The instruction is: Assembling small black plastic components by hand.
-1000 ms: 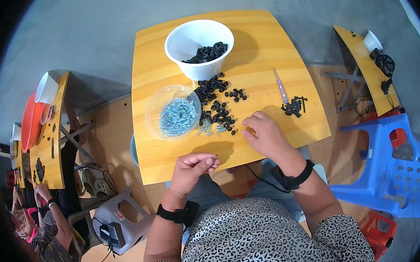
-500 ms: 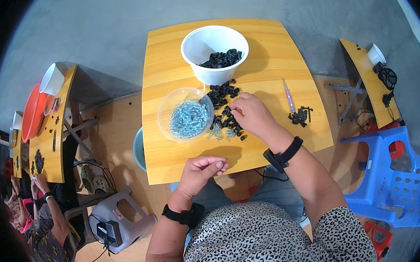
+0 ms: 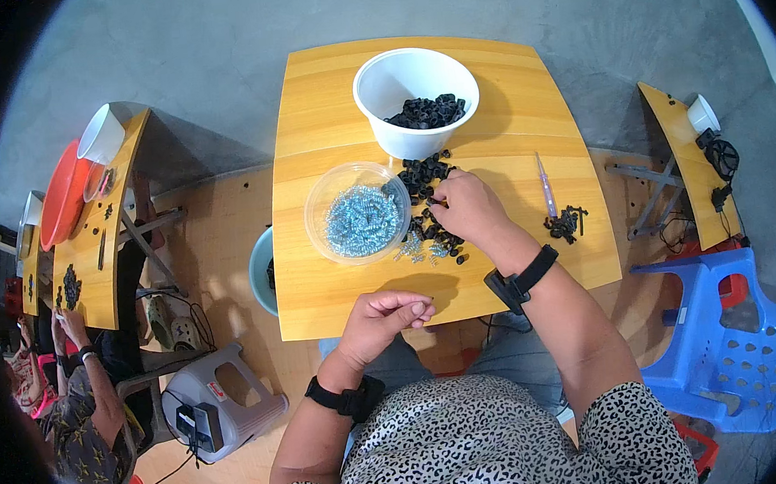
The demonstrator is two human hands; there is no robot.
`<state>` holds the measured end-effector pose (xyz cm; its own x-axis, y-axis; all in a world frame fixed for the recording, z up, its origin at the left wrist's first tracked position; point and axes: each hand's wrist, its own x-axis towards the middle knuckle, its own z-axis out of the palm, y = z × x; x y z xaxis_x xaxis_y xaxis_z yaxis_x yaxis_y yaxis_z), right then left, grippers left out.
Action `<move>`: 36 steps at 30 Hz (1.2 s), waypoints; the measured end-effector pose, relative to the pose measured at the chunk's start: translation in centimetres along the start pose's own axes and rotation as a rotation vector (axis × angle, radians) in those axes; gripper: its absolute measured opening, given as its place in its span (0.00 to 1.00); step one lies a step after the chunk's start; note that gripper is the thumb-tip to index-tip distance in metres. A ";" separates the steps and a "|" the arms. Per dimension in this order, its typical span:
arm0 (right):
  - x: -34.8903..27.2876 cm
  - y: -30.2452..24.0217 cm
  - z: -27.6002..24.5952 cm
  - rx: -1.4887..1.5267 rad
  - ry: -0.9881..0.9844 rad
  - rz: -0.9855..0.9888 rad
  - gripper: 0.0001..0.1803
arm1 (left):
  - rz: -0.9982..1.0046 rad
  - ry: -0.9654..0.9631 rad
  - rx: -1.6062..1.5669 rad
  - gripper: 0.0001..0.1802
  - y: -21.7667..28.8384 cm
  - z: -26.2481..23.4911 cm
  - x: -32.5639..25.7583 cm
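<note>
My right hand (image 3: 464,205) reaches forward onto a loose pile of small black ring-shaped parts (image 3: 423,178) on the yellow wooden table (image 3: 328,291), fingers curled down among them. My left hand (image 3: 386,314) hovers over the table's near edge with fingertips pinched together; what they hold is too small to tell. A clear round dish of small silvery-blue springs (image 3: 361,219) sits left of the pile, with a few springs spilled beside it. A white bowl (image 3: 395,84) holding more black parts stands behind the pile.
A slim pen-like tool (image 3: 545,186) and a small heap of black pieces (image 3: 565,223) lie at the right. A blue plastic chair (image 3: 728,344) stands to the right, a grey stool (image 3: 219,402) lower left. Another person (image 3: 74,390) sits at a neighbouring table on the left.
My right hand moved from the near side of the table forward onto the black pile. The left hand stayed pinched near the front edge.
</note>
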<state>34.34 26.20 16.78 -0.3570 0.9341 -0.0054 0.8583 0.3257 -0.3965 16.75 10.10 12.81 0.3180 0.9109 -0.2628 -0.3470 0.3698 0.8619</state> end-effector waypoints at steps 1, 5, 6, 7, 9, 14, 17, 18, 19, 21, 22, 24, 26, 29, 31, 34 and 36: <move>0.1 0.0 0.0 0.000 0.000 0.000 0.08 | 0.001 -0.003 -0.003 0.10 0.0 0.0 0.0; 0.4 0.1 0.1 0.026 -0.021 0.014 0.06 | 0.005 -0.002 -0.012 0.10 0.1 0.2 0.0; 0.5 0.0 0.0 0.047 -0.031 0.024 0.05 | 0.004 0.003 0.000 0.10 0.1 0.2 0.0; 0.5 -0.1 -0.1 0.047 -0.030 0.024 0.05 | 0.004 0.008 0.013 0.10 0.2 0.2 -0.1; 0.5 -0.4 -0.4 0.029 -0.077 0.022 0.04 | 0.003 0.012 0.014 0.10 0.1 0.2 -0.1; 0.3 0.2 -0.2 0.050 -0.024 0.006 0.03 | 0.009 0.009 0.012 0.11 -0.1 0.2 0.0; 0.1 0.6 0.0 0.068 -0.004 -0.039 0.03 | -0.007 0.024 -0.014 0.11 -0.1 0.3 -0.1; 0.1 0.8 0.1 0.083 0.024 -0.072 0.04 | -0.011 0.034 -0.012 0.11 -0.2 0.3 -0.1; 0.1 1.0 0.2 0.082 0.024 -0.072 0.04 | -0.015 0.044 -0.009 0.11 -0.2 0.3 -0.2; 0.1 1.3 0.2 0.120 0.047 -0.078 0.04 | -0.008 0.043 -0.020 0.11 -0.2 0.4 -0.2; 0.0 1.5 0.1 0.120 0.046 -0.080 0.04 | -0.002 0.042 -0.031 0.11 -0.2 0.4 -0.2; -0.2 2.1 -0.2 0.147 0.055 -0.043 0.04 | 0.003 0.041 -0.025 0.11 -0.3 0.3 -0.2; -0.3 2.7 -0.5 0.156 0.059 -0.037 0.04 | 0.007 0.039 -0.019 0.11 -0.2 0.3 -0.1; -0.3 2.6 -0.3 0.173 0.037 -0.060 0.04 | 0.009 0.037 -0.007 0.10 -0.2 0.3 -0.2; -0.3 2.4 -0.2 0.173 0.016 -0.085 0.04 | -0.006 0.044 -0.011 0.10 -0.2 0.3 -0.1; -0.2 2.2 0.3 0.136 0.027 -0.154 0.04 | 0.005 0.036 -0.017 0.10 -0.2 0.4 -0.1; 0.0 2.0 0.7 0.070 -0.001 -0.210 0.06 | 0.009 0.034 -0.020 0.10 -0.2 0.4 -0.1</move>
<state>35.82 26.79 15.33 -0.5254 0.8468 0.0828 0.7377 0.5018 -0.4516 17.11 9.87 12.85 0.2850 0.9198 -0.2699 -0.3671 0.3648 0.8557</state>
